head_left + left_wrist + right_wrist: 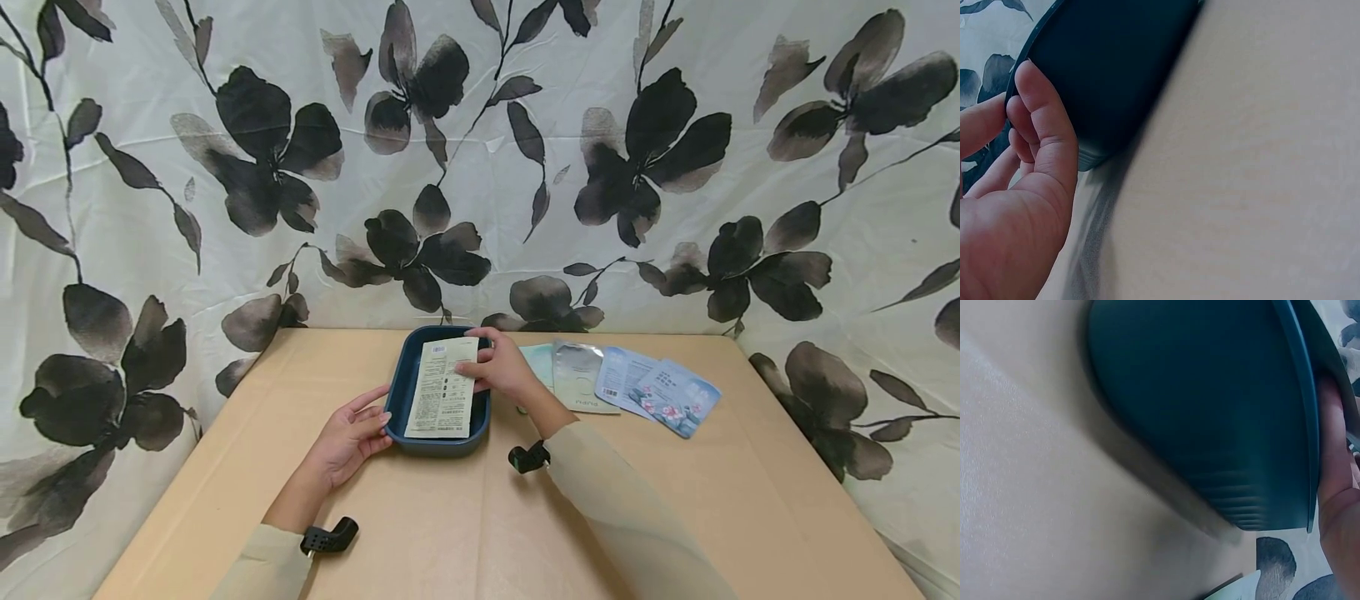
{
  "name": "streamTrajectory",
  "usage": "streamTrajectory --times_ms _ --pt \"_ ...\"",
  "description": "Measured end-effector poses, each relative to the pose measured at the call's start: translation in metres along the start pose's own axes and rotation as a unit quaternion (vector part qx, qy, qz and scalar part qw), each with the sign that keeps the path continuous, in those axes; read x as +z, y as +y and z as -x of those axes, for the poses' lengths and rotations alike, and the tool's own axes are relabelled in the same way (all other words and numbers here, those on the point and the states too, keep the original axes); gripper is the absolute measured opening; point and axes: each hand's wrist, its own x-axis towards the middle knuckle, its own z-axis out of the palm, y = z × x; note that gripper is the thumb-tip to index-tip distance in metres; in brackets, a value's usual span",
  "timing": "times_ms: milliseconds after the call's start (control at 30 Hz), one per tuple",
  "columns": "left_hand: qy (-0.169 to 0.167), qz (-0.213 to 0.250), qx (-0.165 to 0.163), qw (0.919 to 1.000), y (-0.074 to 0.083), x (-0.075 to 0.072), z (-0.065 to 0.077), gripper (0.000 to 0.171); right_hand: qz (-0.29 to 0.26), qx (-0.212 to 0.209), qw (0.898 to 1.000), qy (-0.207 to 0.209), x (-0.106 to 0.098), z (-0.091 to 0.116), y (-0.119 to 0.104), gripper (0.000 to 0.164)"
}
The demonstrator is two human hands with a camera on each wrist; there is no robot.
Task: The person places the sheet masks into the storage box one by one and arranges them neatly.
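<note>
Over the blue tub (pixel 438 448), right hand (pixel 504 367) holds packet (pixel 438 392), print illegibly small

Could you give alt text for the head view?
A person's right hand holds a pale printed packet in or over a dark blue tray, the left hand touching its side. More packets overlap on the table at right, before a floral backdrop.

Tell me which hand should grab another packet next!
Probably the right hand: it's nearer the spread packets, once it lets go of the pale packet. The left hand is farther away, pinching the box.
</note>
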Motion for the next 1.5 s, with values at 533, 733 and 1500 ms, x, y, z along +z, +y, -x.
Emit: streamTrajectory --times_ms 533,733,1500 --pt "0.009 -0.005 -0.002 1.0000 0.000 0.003 0.001 0.066 0.107 -0.013 0.994 0.000 0.004 -0.002 -0.003 0.068" --pt "0.013 -0.006 -0.002 0.9999 -0.001 0.005 -0.002 0.065 0.146 -0.004 0.989 -0.002 0.000 -0.003 -0.006 0.066" --pt "0.021 0.000 0.004 0.9998 -0.006 0.008 -0.012 0.065 0.186 0.016 0.982 0.021 -0.016 -0.012 -0.010 0.063"
